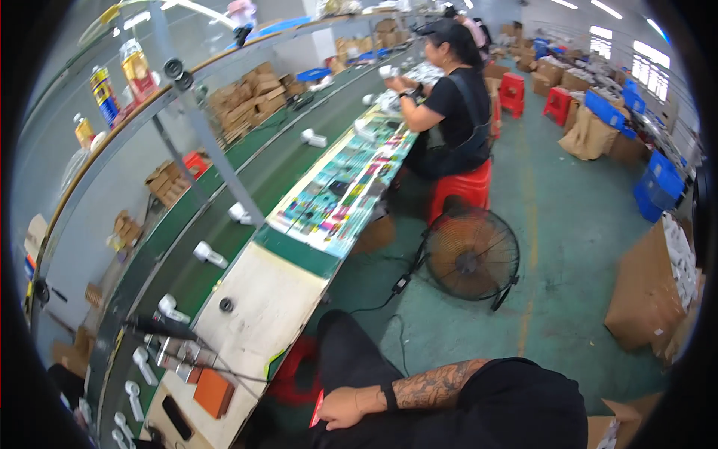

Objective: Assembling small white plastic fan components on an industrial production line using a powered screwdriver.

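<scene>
My right hand (342,408) lies at my dark-trousered leg (350,346), a dark band round its wrist. Its fingers curl downward, mostly hidden. A narrow bright red edge (317,410) shows beside them; what it belongs to I cannot make out. My left hand is out of view. Left of my leg runs a pale worktop (258,288) carrying a small dark ring (226,304), a metal fixture (178,353), an orange-brown block (214,393) and a black phone-like slab (176,417). White handheld parts (210,254) lie spaced along the green conveyor belt (183,280).
Further along, a co-worker (452,97) on a red stool (461,191) handles white parts over a colourful mat (336,183). A black floor fan (470,254) stands behind, its cable on the green floor. A large carton (647,284) is at right. Metal posts (217,142) rise beside the belt.
</scene>
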Action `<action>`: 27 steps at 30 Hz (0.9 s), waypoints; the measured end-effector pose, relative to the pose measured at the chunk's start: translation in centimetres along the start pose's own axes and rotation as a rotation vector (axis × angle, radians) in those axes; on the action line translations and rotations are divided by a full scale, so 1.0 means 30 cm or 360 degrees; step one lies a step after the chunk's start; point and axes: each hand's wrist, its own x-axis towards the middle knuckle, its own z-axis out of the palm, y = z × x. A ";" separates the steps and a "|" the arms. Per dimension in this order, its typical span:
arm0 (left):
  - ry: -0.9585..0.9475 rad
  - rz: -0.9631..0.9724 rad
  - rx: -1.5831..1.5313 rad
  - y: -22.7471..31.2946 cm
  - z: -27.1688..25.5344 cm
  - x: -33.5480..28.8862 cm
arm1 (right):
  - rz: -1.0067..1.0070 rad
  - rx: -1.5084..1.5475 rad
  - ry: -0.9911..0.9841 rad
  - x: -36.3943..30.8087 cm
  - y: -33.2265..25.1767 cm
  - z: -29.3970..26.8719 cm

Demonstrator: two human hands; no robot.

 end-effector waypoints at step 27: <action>0.0947 -0.1073 0.0525 -0.138 -0.042 0.887 | -0.0591 0.1055 0.1188 0.903 -0.209 -0.496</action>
